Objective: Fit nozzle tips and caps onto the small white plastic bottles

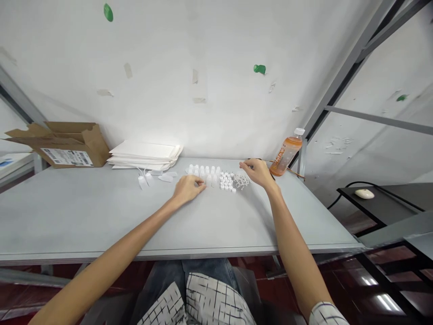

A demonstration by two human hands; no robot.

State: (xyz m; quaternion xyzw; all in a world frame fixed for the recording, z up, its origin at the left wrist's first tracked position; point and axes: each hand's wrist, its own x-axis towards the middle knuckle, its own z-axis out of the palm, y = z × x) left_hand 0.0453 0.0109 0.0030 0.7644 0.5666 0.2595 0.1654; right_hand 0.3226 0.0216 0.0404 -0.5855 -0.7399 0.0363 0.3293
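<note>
Reaching over the pale grey table, the left hand is curling its fingers just beside the near end of the rows of small white plastic bottles, any hold unclear; the half-closed right hand is arching at the tangled white cord, its grip hidden, with open tabletop lying nearer.

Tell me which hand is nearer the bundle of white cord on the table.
Right. The right hand is just beside the white cord, to its right. The left hand is farther away to its left, with the rows of small white bottles between them.
</note>
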